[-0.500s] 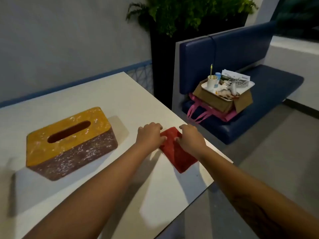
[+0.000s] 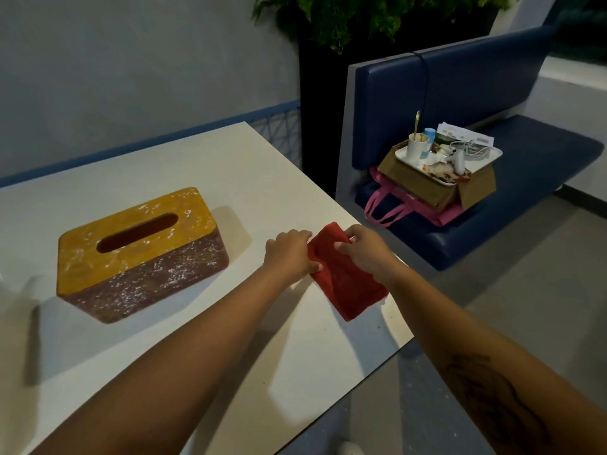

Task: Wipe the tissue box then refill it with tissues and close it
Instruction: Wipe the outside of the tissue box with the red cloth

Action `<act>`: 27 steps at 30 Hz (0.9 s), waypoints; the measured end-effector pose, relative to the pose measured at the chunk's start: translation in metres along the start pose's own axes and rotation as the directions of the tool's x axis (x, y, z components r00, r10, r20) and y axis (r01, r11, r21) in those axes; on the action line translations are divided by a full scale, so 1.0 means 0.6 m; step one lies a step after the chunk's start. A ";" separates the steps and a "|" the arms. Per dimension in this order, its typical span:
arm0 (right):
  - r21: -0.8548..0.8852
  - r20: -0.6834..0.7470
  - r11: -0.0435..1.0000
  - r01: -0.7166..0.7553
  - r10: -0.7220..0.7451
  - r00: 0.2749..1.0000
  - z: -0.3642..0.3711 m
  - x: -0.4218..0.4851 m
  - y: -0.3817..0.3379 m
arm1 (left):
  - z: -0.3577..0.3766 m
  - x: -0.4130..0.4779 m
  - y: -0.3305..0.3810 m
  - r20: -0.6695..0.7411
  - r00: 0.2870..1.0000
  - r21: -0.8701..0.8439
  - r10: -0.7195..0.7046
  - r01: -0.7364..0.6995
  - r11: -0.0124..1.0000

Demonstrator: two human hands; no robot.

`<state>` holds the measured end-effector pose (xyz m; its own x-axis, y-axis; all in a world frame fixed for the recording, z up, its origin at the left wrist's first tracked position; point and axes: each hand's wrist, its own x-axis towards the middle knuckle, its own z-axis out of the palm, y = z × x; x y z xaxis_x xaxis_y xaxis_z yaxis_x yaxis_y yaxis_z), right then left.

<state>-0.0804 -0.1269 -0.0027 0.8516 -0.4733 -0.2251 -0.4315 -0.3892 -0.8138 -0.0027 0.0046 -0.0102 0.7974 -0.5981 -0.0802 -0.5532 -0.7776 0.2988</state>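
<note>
The tissue box stands on the white table at the left. It has a yellow lid with an oval slot, a dark brown body and white smears over both. No tissue shows in the slot. A red cloth lies near the table's right edge. My left hand pinches the cloth's left edge. My right hand grips the cloth's far end from above, and the fabric is creased between the two hands.
A blue bench seat stands to the right, beyond the table edge. On it sits a cardboard box with a white tray, a cup and clutter, over a pink bag. A potted plant stands behind the bench.
Both hands have closed tighter on the red cloth and bunched its far end. The right hand has shifted onto the top of the cloth. The tissue box has not moved.
</note>
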 end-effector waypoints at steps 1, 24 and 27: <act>0.031 0.016 0.999 0.028 -0.028 0.999 -0.002 -0.002 0.001 | -0.004 -0.001 0.000 0.009 1.000 -0.033 -0.002 0.002 0.999; 0.103 -0.113 0.763 0.639 -0.629 0.769 0.049 -0.005 -0.094 | -0.169 -0.060 -0.016 -0.075 0.962 -0.868 -0.263 0.067 0.492; -0.065 0.002 0.658 0.750 -0.751 0.660 0.076 -0.006 -0.094 | -0.184 -0.073 -0.018 -0.086 0.941 -0.894 -0.328 0.072 0.443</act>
<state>-0.0454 -0.0674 0.0198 0.8868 -0.0179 0.4618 0.3355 -0.6623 -0.6700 -0.0051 0.0610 0.0952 0.9523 -0.2911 -0.0911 0.0280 -0.2141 0.9764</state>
